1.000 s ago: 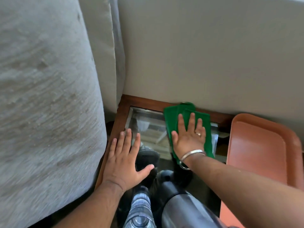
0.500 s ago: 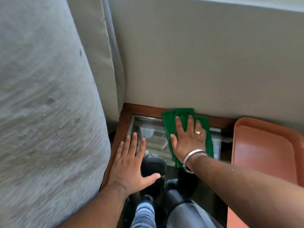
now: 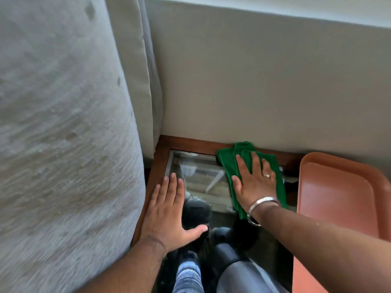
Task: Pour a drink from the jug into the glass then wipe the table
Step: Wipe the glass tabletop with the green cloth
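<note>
Writing: we read none.
Tabletop [image 3: 163, 149]: glass pane in a wooden frame.
Cloth [image 3: 229, 163]: green, folded, at the far edge.
Right hand [image 3: 252, 182]: flat, fingers spread, pressing the cloth (ring, metal bangle).
Left hand [image 3: 167, 210]: spread flat on the tabletop.
Tray [image 3: 338, 197]: smooth, orange, rounded corners.

Right hand [image 3: 255, 183], flat on green cloth [image 3: 229, 163], has slid cloth toward counter's [image 3: 190, 142] far edge and right, nearer orange tray [image 3: 338, 191]. Cloth's folded tip now overlaps wooden far rim.
</note>
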Demonstrator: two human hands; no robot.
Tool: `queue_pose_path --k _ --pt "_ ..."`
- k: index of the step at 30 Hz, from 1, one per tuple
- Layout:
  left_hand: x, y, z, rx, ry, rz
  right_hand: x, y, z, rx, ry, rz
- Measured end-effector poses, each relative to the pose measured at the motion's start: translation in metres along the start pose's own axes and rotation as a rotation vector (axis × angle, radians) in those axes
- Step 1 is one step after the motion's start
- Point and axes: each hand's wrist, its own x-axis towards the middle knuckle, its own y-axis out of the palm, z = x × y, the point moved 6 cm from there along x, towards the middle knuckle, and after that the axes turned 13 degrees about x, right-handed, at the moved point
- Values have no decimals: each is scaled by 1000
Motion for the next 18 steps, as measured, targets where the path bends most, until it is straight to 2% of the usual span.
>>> queue_pose_path --k 1,4,5,6,7,9,10,11,12,15,16,18 --pt "1 -1 1 2 3 -5 -4 1 8 -18 -91 8" --pt "-2 -1 -1 14 16 1 -40 10 7 -175 -693 206" --pt "-2 -1 -1 18 18 5 -43 7 -2 -220 -790 251" --pt "-2 -1 -1 24 19 11 -35 4 -7 -228 -763 288" --pt "-2 0 -1 27 18 16 -22 2 -8 -202 -631 286" --pt "-1 2 -1 38 15 18 1 3 0 -62 -222 202" --pt "-1 2 0 42 17 23 3 5 9 -28 -95 180" --pt "0 3 0 44 20 27 -4 12 19 -19 -82 164" --pt "0 3 0 45 23 27 -19 22 30 -29 -164 177" --pt "-1 0 0 46 19 21 -71 39 39 -56 -468 391" --pt "-1 -1 0 48 19 21 -72 38 34 -54 -480 435" --pt "-4 -1 0 52 23 7 -52 29 22 -36 -329 389"
